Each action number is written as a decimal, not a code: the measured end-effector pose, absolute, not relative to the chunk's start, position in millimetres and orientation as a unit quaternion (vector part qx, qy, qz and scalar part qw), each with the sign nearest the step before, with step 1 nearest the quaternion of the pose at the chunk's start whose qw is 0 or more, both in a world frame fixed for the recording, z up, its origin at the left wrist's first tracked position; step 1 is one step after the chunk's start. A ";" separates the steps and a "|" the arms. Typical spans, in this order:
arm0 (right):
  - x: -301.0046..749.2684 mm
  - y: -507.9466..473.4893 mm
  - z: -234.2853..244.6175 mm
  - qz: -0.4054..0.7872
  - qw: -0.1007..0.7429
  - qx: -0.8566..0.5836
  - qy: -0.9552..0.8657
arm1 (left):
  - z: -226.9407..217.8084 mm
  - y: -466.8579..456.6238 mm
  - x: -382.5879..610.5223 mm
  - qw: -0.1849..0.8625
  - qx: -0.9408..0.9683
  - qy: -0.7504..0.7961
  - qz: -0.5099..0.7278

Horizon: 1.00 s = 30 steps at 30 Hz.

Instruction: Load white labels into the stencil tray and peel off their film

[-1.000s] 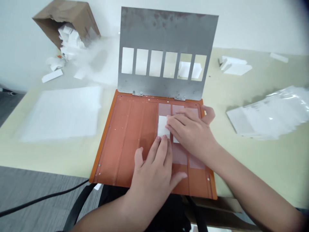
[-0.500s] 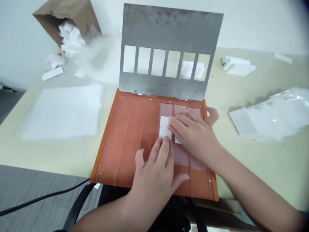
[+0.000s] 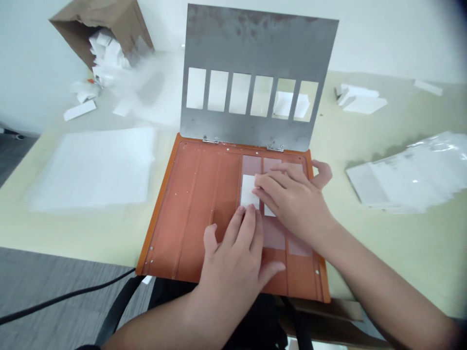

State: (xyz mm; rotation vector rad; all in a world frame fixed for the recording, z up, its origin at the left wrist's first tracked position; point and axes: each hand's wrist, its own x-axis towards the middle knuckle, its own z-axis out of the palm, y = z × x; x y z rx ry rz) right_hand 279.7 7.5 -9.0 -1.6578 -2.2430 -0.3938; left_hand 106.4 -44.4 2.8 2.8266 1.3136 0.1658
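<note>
An orange board (image 3: 189, 209) with shallow lengthwise channels lies before me, and a grey metal plate (image 3: 255, 48) with a row of rectangular windows stands raised on hinges at its far edge. Pinkish translucent strips (image 3: 273, 233) line the right-hand channels. On one strip sits a small white rectangular card (image 3: 249, 188); a second white piece (image 3: 269, 212) shows partly under my right hand. My left hand (image 3: 235, 253) rests with fingers stretched out, fingertips at the card's near edge. My right hand (image 3: 295, 199) lies over the right channels, its bent fingertips touching the card's right edge.
Left of the board lies a stack of thin white sheets (image 3: 95, 170). A brown paper bag (image 3: 124, 24) holding white scraps lies on its side behind. At right are clear plastic sleeves (image 3: 412, 175) and folded white pieces (image 3: 361, 99). A black cable (image 3: 73, 296) runs at lower left.
</note>
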 end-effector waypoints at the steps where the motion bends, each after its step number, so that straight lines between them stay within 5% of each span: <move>1: 280.3 7.8 -8.6 -0.126 0.162 -0.589 -0.782 | 2.9 -43.7 106.1 0.015 0.906 0.420 0.052; 10: 287.9 11.5 -9.0 -0.010 0.134 -0.609 -0.782 | 1.1 -41.8 107.2 0.027 0.902 0.427 0.065; 30: 290.5 16.0 -13.9 -0.060 0.186 -0.589 -0.784 | 0.6 -42.9 108.5 0.016 0.901 0.428 0.069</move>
